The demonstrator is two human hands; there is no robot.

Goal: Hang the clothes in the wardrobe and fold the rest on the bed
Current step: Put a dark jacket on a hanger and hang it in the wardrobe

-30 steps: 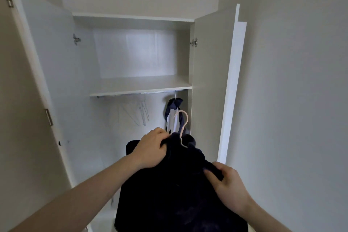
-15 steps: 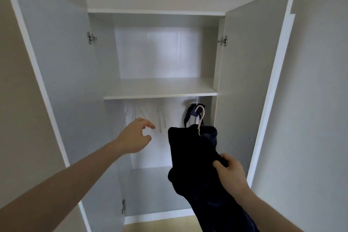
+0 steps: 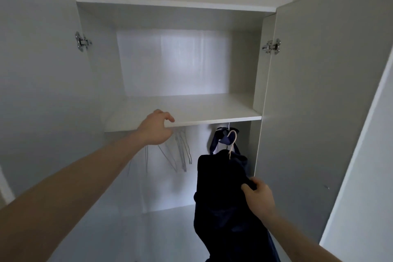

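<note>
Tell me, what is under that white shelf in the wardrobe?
Under the shelf: empty wire hangers and a hung navy garment. The rail is hidden behind the shelf edge, and the left hand covers some hanger tops.

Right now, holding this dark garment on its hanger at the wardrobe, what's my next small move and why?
Probably lift the dark garment so its hanger hook catches the rail under the shelf. Your right hand grips it just below, beside the hung garment; your left hand is at the shelf edge.

Under the wardrobe shelf (image 3: 212, 118), open space lies between the bare wire hangers (image 3: 180, 151) near the left side and the hung garment (image 3: 221, 138) by the right wall, partly blocked in front by the held dark garment (image 3: 221, 193).
</note>
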